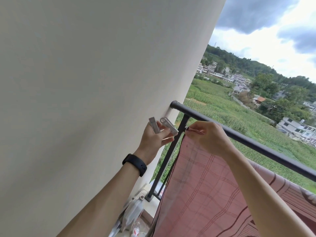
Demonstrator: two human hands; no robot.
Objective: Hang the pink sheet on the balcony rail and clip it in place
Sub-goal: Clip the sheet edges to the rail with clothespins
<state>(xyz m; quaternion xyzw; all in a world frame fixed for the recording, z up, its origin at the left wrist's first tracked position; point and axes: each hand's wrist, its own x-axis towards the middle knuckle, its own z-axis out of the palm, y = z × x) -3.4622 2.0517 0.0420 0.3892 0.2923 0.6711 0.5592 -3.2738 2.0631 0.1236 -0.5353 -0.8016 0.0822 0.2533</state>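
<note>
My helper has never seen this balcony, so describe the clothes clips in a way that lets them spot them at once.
Find the big pale wall where the dark balcony rail ends. Just below that joint, the left hand, with a black wristband, holds two clips. They are the only pale grey plastic pieces there; the right hand beside it pinches the pink sheet instead.

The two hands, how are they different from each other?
The left hand grips white clips, while the right hand pinches the top corner of the pink sheet. The left wrist wears a black band; the right wrist is bare. The left hand is nearer the wall, the right hand just in front of the rail. Both are raised near the rail's wall end.
</note>
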